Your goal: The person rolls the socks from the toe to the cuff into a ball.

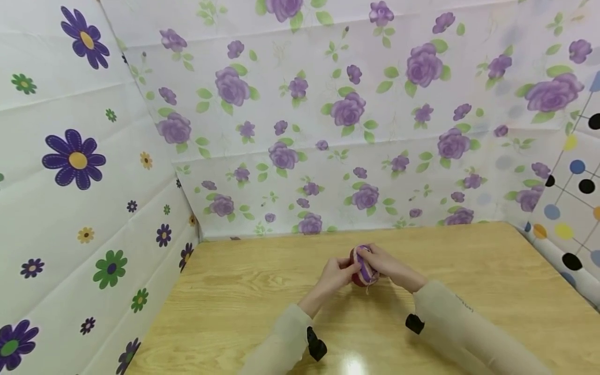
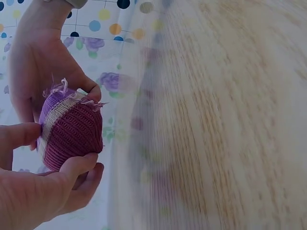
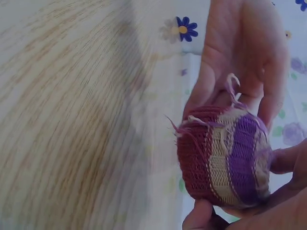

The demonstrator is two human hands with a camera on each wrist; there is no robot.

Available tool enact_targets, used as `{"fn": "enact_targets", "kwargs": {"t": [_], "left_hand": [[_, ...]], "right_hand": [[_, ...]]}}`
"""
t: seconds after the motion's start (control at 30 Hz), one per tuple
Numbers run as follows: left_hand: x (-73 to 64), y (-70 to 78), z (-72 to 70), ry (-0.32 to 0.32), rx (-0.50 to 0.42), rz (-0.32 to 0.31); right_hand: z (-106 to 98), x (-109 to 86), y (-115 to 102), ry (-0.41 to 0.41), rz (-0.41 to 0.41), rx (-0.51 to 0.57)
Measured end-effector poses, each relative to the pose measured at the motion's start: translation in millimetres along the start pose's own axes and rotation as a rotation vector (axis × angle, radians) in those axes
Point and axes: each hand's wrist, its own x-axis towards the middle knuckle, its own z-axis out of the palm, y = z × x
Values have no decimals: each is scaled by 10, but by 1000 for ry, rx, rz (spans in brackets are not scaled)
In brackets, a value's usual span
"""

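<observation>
A balled-up striped knit sock [image 1: 365, 272] is held between both hands, over the back part of the table. Its ribbed maroon, cream and purple bands show in the left wrist view, with frayed thread ends at one end of the sock [image 2: 74, 125]. My left hand [image 1: 334, 276] grips its left side, thumb and fingers pressed to the knit. From the other side my right hand [image 1: 386, 263] pinches it, the thumb lying over the striped face. In the right wrist view a loose thread loop sticks up from the sock [image 3: 223, 155].
The wooden table [image 1: 244, 291] reaches back to a white cloth wall [image 1: 281, 198] with purple roses. Another flowered cloth [image 1: 122, 219] hangs along the left, and a dotted cloth [image 1: 567, 208] along the right. Black bands [image 1: 316, 345] sit at the sleeves.
</observation>
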Motion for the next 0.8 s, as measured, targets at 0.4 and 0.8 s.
{"fn": "enact_targets", "kwargs": {"t": [0.4,0.8], "left_hand": [[108,-47,45,91,121,-131],[101,-117,51,83,212,-127]], "right_hand": [[-46,37,108,-40,179,83],[-5,119,296,-33,190,82]]}}
